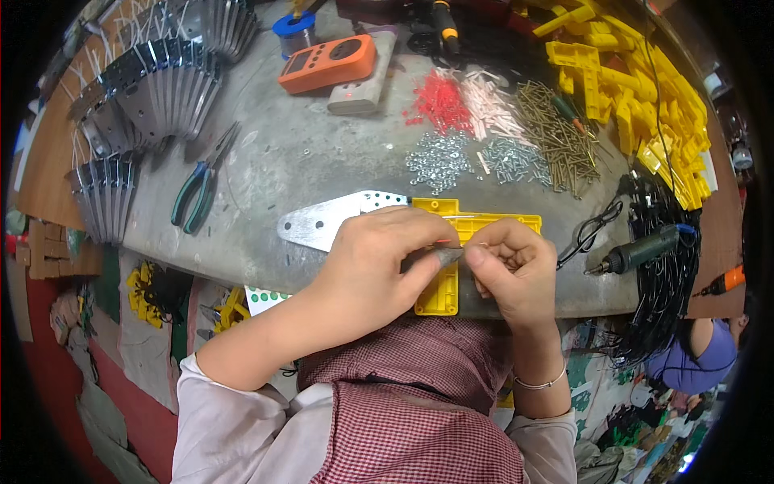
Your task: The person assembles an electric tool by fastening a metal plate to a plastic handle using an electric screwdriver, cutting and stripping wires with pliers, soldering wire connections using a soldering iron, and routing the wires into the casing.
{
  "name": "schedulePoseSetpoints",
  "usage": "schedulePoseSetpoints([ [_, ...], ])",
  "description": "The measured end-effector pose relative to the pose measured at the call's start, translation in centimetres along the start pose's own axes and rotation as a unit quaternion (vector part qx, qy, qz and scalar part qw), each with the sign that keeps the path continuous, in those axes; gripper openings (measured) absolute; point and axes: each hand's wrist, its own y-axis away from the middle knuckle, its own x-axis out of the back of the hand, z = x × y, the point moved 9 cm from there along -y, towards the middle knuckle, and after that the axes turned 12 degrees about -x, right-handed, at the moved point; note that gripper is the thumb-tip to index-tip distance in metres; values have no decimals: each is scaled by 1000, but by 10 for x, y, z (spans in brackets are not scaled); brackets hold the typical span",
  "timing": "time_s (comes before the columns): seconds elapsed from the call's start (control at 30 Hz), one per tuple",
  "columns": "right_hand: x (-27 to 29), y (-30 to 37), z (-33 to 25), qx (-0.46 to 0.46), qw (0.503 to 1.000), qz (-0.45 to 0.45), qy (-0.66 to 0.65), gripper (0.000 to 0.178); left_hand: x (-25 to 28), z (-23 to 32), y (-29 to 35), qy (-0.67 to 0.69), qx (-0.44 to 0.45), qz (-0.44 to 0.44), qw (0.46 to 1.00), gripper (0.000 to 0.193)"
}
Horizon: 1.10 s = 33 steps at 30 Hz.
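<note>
Near the table's front edge, both hands meet over a yellow T-shaped plastic housing point(437, 300). My left hand point(375, 254) is closed in a pinch, with a thin red wire point(443, 241) showing between thumb and forefinger. Just beside it my right hand point(516, 270) pinches with thumb and forefinger; what lies in that grip is too small to make out. A flat silvery metal plate point(310, 226) with dark holes extends left from the housing, partly covered by my left hand. A pale thin wire lies along the housing's right arm.
Piles of red sleeves point(439, 103), pale sleeves point(490, 105), nuts point(438, 161), small screws point(518, 161) and long screws point(560, 137) lie beyond. Pliers point(201, 181), metal plates point(161, 93) and an orange multimeter point(329, 63) stand left; yellow housings point(629, 89), black cables and a green electric screwdriver point(641, 252) right.
</note>
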Motion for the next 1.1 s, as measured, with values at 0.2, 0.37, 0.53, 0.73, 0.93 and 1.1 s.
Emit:
schedulePoseSetpoints([
  [0.2,1,1,-6,16,998,26,46,8,-3,-11,5,99,61,14,993,20],
  [0.37,-2,4,-8,9,997,23,74,10,-1,-1,2,36,-60,-7,998,20],
  [0.53,-4,-12,9,-146,984,-101,-21,14,-2,31,-1,-136,-176,-40,974,15],
  [0.73,-7,22,-32,121,940,93,306,10,4,25,2,-60,-186,14,981,18],
  [0.93,-27,39,-55,301,833,108,452,11,-1,23,-5,-67,-194,-47,977,21],
  [1.1,-10,10,15,-212,971,-113,0,13,-5,33,4,-94,-260,-54,960,22],
])
